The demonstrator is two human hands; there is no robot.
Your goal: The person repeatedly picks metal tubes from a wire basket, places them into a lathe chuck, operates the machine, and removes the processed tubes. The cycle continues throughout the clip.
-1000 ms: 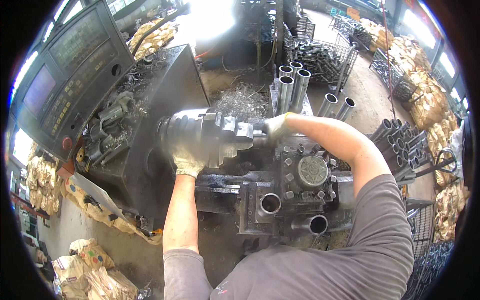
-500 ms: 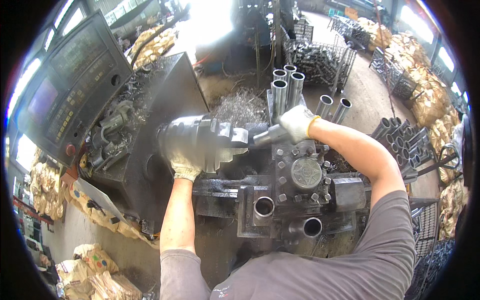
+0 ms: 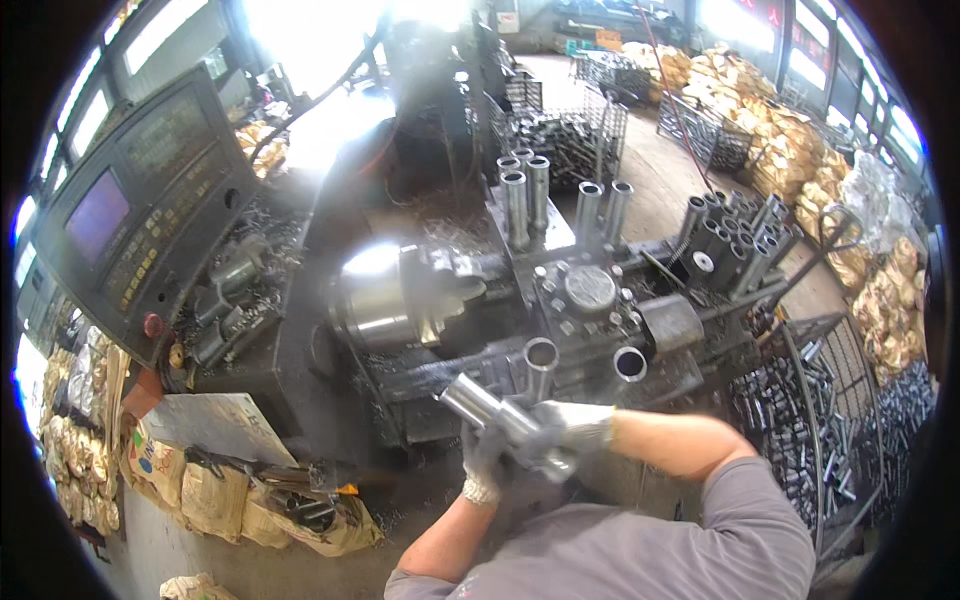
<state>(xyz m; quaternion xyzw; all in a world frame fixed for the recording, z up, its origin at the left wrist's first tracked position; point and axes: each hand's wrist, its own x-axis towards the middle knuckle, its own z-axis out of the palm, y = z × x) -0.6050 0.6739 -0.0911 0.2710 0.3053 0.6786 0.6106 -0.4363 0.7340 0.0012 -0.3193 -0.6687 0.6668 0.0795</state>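
In front of my body, low in the middle, a shiny metal tube (image 3: 470, 399) lies tilted across my gloved hands. My left hand (image 3: 484, 458) is closed around it from below. The right hand (image 3: 578, 427) grips its nearer part, where blur hides the fingers and the tube's end. Beyond them is the lathe's large steel chuck (image 3: 385, 305), its stepped jaws smeared, with no tube seen in it. Right of the chuck sits the square tool post (image 3: 590, 290) with bolts around its top. Two open-ended tubular pieces, one a tube (image 3: 541, 358), point up just past my right hand.
A control panel (image 3: 130, 215) stands at the left, by a chip-covered ledge. Several upright tubes (image 3: 514, 205) stand behind the tool post. More tubes (image 3: 735, 240) are bundled at the right, above a wire basket (image 3: 840, 400) of metal parts. Sacks (image 3: 780, 130) line the far right.
Both hands have left the chuck area and come back toward my body, now together on a metal tube. My view has shifted, and the scene sits differently in it.
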